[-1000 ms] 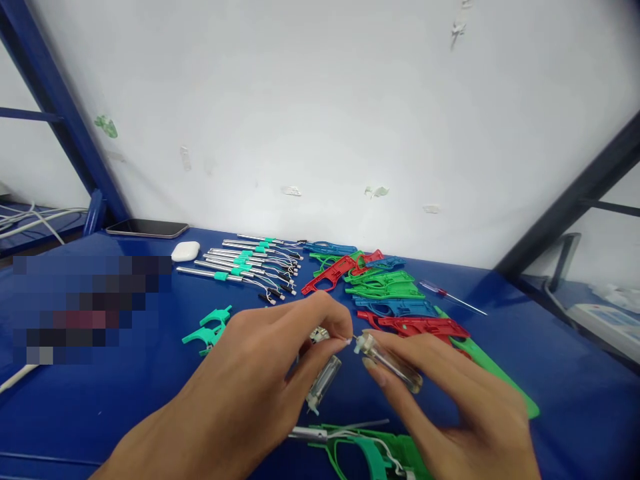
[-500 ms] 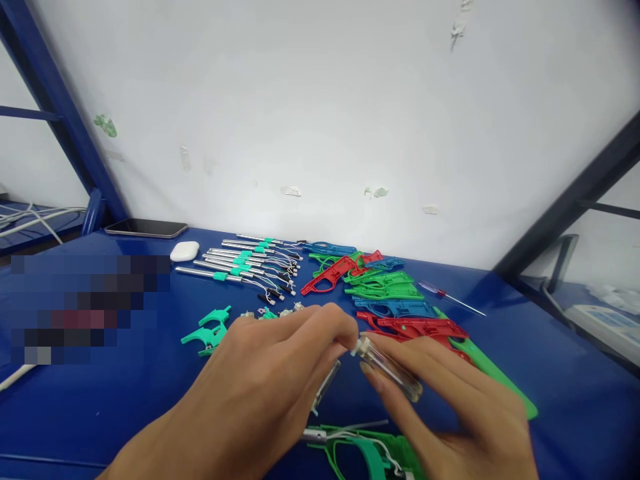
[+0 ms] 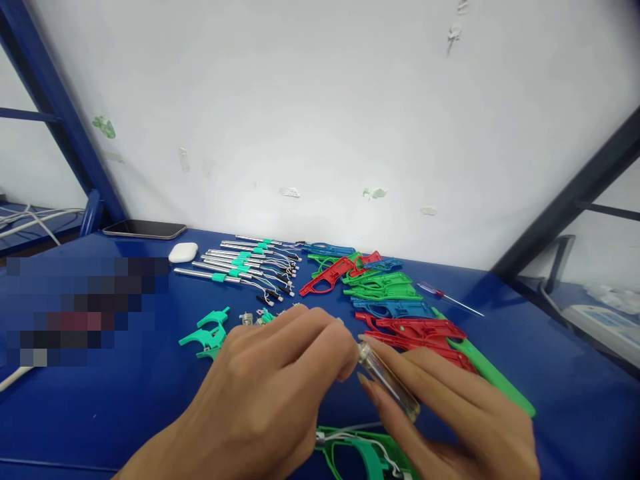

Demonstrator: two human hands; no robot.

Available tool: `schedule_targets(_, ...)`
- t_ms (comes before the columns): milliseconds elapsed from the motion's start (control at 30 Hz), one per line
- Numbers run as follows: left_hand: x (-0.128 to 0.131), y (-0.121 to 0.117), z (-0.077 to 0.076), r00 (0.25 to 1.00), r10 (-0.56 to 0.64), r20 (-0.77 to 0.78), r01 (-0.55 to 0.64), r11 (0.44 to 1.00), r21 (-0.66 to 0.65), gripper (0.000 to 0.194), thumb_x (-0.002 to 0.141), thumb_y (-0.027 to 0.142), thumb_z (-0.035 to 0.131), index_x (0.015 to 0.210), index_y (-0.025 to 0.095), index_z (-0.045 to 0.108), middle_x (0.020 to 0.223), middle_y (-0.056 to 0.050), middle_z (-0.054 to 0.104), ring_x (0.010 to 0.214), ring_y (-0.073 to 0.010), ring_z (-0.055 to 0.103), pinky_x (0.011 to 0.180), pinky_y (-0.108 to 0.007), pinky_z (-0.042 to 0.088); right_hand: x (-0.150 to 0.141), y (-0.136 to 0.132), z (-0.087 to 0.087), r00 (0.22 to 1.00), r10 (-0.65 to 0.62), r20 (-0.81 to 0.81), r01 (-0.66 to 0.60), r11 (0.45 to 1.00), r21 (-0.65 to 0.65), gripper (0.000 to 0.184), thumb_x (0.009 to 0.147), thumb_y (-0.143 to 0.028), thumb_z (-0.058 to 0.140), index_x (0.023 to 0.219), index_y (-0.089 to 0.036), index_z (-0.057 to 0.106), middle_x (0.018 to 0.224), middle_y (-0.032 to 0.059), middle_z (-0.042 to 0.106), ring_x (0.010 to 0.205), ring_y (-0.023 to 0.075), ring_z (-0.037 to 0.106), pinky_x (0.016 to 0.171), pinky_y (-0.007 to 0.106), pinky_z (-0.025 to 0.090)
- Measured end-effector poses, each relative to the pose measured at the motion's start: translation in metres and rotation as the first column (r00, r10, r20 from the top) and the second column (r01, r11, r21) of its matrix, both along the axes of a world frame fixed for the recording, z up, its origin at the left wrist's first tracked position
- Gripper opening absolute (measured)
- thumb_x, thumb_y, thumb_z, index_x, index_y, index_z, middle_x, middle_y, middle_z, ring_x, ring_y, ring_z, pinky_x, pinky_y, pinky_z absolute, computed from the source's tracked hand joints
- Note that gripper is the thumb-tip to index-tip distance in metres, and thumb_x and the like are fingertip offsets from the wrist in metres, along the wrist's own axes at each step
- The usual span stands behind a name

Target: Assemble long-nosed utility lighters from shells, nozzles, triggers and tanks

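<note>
My right hand [image 3: 450,413] is closed around a small clear plastic tube [image 3: 387,385], held slantwise over the blue table [image 3: 100,413]. My left hand [image 3: 265,393] is bent into a pinch, its fingertips meeting the tube's upper end; what they pinch is too small to make out. Directly below the hands lies a green plastic shell half [image 3: 360,453] with white wires and a metal piece in it.
Red, green and blue plastic shell halves [image 3: 395,300] are piled behind the hands. A row of metal rods with wires [image 3: 240,267] lies at centre left, teal trigger pieces [image 3: 207,331] beside them. A white case [image 3: 183,252], a phone [image 3: 145,229] and a thin screwdriver [image 3: 450,298] lie farther back.
My left fingers have closed in over the tube's end, and both hands have sunk slightly lower. The second clear tube seen under the left hand earlier is now hidden.
</note>
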State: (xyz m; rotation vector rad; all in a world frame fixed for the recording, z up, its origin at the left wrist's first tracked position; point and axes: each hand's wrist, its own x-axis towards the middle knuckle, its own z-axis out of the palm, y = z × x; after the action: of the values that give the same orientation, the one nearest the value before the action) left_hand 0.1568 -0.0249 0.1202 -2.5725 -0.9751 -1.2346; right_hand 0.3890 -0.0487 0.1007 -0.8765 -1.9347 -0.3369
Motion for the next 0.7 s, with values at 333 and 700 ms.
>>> schedule_targets(333,0.015,0.004,0.002,1.000,-0.004,0.011,0.003,0.990,0.144,0.034,0.098,-0.007,0.040,0.085,0.024,0.046,0.079,0.000,0.057,0.073,-0.0178,0.048,0.058,-0.034,0.034,-0.001,-0.006,0.005,0.998,-0.007,-0.059,0.003,0.997,-0.076,0.031,0.103,-0.022,0.077,0.131,-0.029,0.087,0.086,0.0021,0.088,0.069,0.0213,0.086,0.066,0.024,0.073)
schedule_targets(700,0.023,-0.002,-0.016,0.989,0.079,0.124,-0.098,0.983,0.152,0.032,0.096,-0.006,0.045,0.081,0.022,0.046,0.076,0.001,0.056,0.058,-0.0095,0.048,0.052,-0.031,0.028,0.000,-0.010,0.001,0.995,-0.020,-0.101,0.007,0.993,-0.121,0.025,0.108,-0.030,0.073,0.128,-0.030,0.088,0.090,0.0017,0.089,0.071,0.0203,0.086,0.067,0.021,0.071)
